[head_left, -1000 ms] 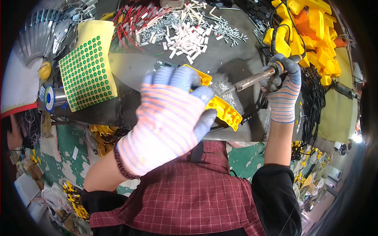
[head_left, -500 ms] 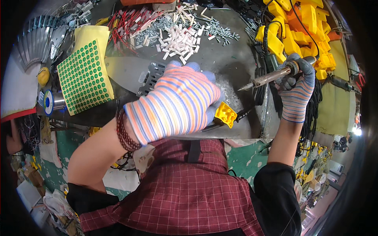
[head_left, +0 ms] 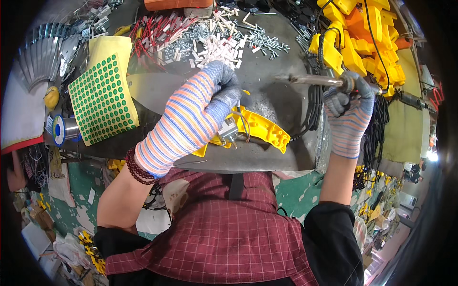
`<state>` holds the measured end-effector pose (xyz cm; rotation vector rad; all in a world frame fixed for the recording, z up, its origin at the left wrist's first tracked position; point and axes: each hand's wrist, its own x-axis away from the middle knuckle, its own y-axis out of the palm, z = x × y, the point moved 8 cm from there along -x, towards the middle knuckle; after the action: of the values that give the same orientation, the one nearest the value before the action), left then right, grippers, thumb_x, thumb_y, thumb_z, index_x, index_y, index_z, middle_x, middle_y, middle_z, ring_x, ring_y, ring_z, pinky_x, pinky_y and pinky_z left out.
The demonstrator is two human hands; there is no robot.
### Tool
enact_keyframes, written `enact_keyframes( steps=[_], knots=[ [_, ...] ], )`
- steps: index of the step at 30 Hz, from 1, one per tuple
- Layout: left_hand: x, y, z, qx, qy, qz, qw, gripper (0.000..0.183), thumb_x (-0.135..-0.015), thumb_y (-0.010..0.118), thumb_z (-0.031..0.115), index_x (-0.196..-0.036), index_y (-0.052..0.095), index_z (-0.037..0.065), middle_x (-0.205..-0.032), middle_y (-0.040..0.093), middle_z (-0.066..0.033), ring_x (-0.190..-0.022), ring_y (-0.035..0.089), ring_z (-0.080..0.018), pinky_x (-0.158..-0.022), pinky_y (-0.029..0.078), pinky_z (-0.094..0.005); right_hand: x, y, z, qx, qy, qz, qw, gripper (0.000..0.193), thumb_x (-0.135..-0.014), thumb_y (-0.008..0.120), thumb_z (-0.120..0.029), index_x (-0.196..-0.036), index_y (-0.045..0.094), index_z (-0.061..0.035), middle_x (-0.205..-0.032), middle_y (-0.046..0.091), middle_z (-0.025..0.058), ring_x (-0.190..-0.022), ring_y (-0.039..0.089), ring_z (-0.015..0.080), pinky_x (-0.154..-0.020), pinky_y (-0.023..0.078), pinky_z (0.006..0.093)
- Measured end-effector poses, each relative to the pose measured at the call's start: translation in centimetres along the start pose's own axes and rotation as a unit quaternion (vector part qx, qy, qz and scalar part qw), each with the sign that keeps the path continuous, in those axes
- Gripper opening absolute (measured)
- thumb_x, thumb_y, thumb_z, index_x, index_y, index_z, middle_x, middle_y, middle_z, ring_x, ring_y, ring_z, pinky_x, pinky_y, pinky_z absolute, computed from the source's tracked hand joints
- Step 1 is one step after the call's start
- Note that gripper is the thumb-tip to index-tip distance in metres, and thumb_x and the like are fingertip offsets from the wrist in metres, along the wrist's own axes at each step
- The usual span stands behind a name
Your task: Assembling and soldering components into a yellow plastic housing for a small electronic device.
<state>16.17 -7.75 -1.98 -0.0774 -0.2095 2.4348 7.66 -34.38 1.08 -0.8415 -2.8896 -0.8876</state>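
My left hand [head_left: 191, 112], in a striped glove with grey-blue fingertips, is over the middle of the bench. Its fingers are curled together; what they pinch, if anything, is hidden. Beneath and beside it lies an open yellow plastic housing half [head_left: 262, 128], with a silver metal part [head_left: 228, 132] and thin wires showing in it. A dark cord leaves the housing's right end. My right hand [head_left: 352, 107], gloved alike, is closed around a soldering iron [head_left: 329, 81]. The iron's tip points left, above the bench, apart from the housing. A pale metal blade [head_left: 152, 90] lies partly under my left forearm and hand.
White connectors [head_left: 222, 50], screws [head_left: 267, 40] and red wires [head_left: 152, 35] lie heaped at the back. A sheet of green round stickers [head_left: 102, 100] and a solder spool [head_left: 65, 129] are at left. Yellow housings [head_left: 377, 38] are piled at back right, black cords [head_left: 374, 138] below.
My left hand has turned and drawn back to the left, uncovering more of the yellow housing and its metal part. The soldering iron has swung up and left with my right hand.
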Motion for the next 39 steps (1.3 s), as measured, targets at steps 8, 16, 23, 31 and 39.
enact_keyframes(
  steps=[8, 16, 23, 31, 39],
  knots=[
    [-1.3, -0.3, -1.2, -0.003, -0.041, -0.006, 0.999, 0.007, -0.094, 0.051, 0.004, -0.101, 0.053, 0.002, -0.088, 0.064, -0.0085, -0.076, 0.059, -0.0098, -0.073, 0.049, -0.0244, 0.2, 0.4, 2.3, -0.057, 0.031, -0.020, 0.998, 0.022, -0.090, 0.063, -0.029, -0.096, 0.065, -0.0080, -0.068, 0.055, -0.0011, -0.049, 0.042, 0.0103, -0.045, 0.032, 0.0247],
    [-2.2, -0.1, -0.6, 0.025, -0.216, -0.177, 0.960, 0.011, -0.095, 0.055, 0.009, -0.100, 0.055, -0.001, -0.089, 0.064, -0.0090, -0.071, 0.063, -0.0124, -0.071, 0.052, -0.0258, 0.8, 0.4, 3.1, -0.027, 0.033, 0.018, 0.999, 0.022, -0.089, 0.063, -0.030, -0.094, 0.063, -0.0082, -0.072, 0.055, -0.0008, -0.049, 0.043, 0.0103, -0.043, 0.033, 0.0252],
    [-1.1, -0.5, -1.1, 0.064, -0.135, -0.036, 0.988, 0.009, -0.095, 0.052, 0.006, -0.102, 0.052, -0.001, -0.090, 0.061, -0.0076, -0.079, 0.062, -0.0117, -0.073, 0.052, -0.0265, 0.8, 0.4, 4.0, 0.047, 0.019, -0.009, 0.999, 0.022, -0.086, 0.062, -0.027, -0.094, 0.061, -0.0071, -0.072, 0.057, 0.0020, -0.046, 0.048, 0.0121, -0.042, 0.041, 0.0239],
    [-1.2, -0.5, -1.5, 0.068, -0.147, -0.054, 0.985, 0.010, -0.095, 0.050, 0.004, -0.104, 0.051, -0.001, -0.094, 0.062, -0.0105, -0.084, 0.067, -0.0171, -0.077, 0.053, -0.0287, 2.9, 5.0, 3.1, 0.196, -0.061, -0.020, 0.978, 0.036, -0.098, 0.058, -0.027, -0.127, 0.050, -0.0068, -0.095, 0.067, 0.0113, -0.076, 0.068, 0.0196, -0.059, 0.054, 0.0302],
    [0.3, -0.3, -1.3, 0.089, -0.037, 0.039, 0.995, 0.008, -0.094, 0.054, -0.001, -0.102, 0.055, 0.000, -0.091, 0.067, -0.0089, -0.084, 0.064, -0.0111, -0.074, 0.054, -0.0256, 4.8, 9.9, 7.7, 0.401, -0.134, -0.242, 0.873, 0.056, -0.076, 0.081, -0.005, -0.123, 0.052, -0.0057, -0.111, 0.064, 0.0091, -0.105, 0.062, 0.0171, -0.093, 0.051, 0.0326]
  ],
)
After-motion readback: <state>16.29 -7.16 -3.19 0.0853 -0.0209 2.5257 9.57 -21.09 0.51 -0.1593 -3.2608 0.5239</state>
